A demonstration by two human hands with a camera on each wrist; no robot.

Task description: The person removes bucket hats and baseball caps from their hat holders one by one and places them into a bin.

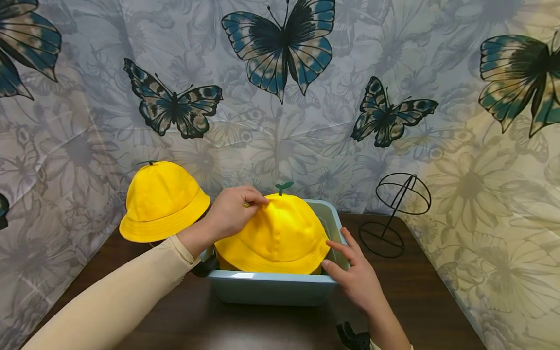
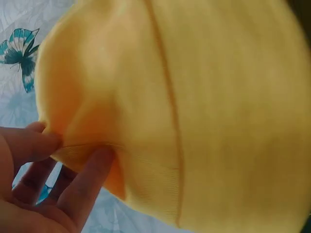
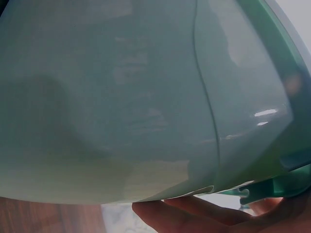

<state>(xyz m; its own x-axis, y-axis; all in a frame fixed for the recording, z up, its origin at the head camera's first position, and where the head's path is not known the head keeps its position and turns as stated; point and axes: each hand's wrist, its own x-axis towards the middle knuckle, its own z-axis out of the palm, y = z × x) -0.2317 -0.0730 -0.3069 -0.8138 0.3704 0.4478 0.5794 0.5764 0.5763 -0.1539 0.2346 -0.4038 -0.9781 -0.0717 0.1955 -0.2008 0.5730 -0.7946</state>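
Note:
A yellow bucket hat [image 1: 280, 233] with a green sprout on top sits in a light blue-green plastic bin [image 1: 273, 289]. My left hand [image 1: 232, 209] pinches the cloth of its crown near the top, left of the sprout. Close up in the left wrist view, thumb and fingers hold a fold of the yellow fabric [image 2: 146, 97]. On the other side, my right hand [image 1: 354, 267] reaches over the bin's right rim, fingers extended, fingertips at the hat's brim. The right wrist view shows mostly the bin's side wall [image 3: 121, 107], with fingers at its edge. What lies under the hat is hidden.
Another yellow sprout hat [image 1: 162, 201] stands raised at the left, beside my left forearm. A black wire hat stand [image 1: 389, 218] is at the back right of the dark wooden table [image 1: 175, 311]. Butterfly-printed cloth [image 1: 280, 146] hangs behind.

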